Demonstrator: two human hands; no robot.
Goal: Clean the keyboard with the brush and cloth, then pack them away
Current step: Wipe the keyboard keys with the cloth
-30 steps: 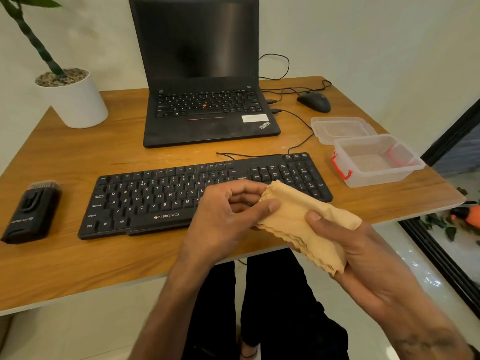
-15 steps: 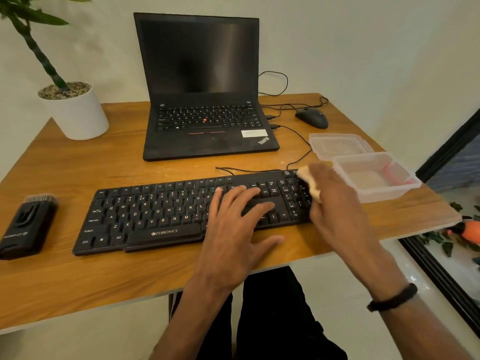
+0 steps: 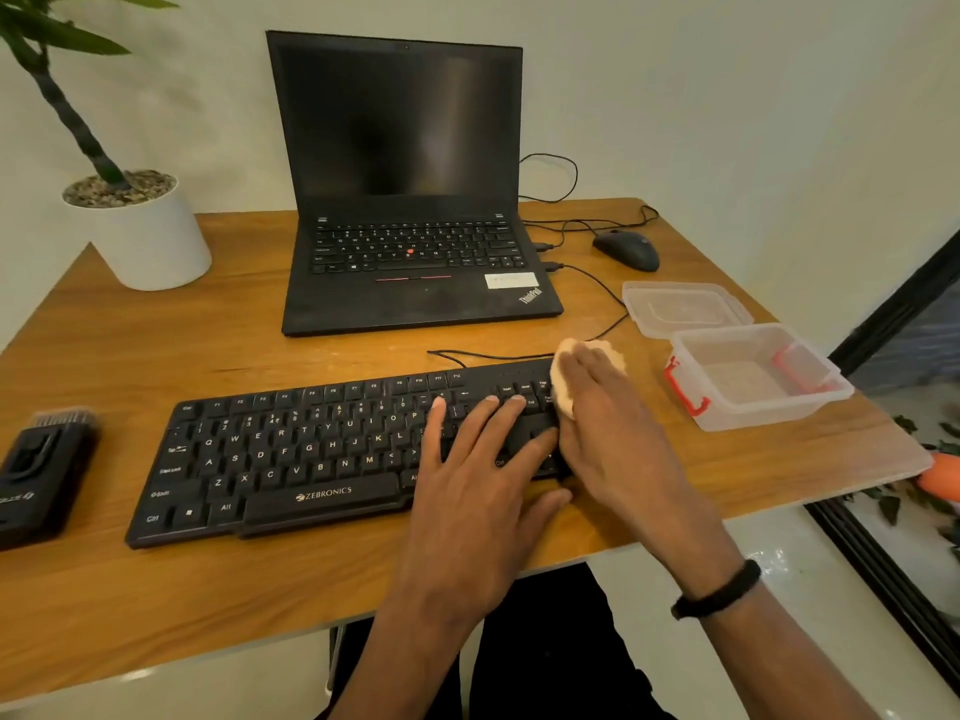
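Left hand (image 3: 483,459) flat, fingers straight, steadies keyboard (image 3: 291,459); right hand (image 3: 602,407) presses cloth (image 3: 563,376) flat-fingered onto keyboard's right end, likely wiping.

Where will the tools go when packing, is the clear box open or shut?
Open. The clear plastic box with red clips has no lid on; its clear lid lies flat on the wooden table just behind it.

Both hands lie flat, fingers straight — left hand (image 3: 480,459) beside right hand (image 3: 605,423).
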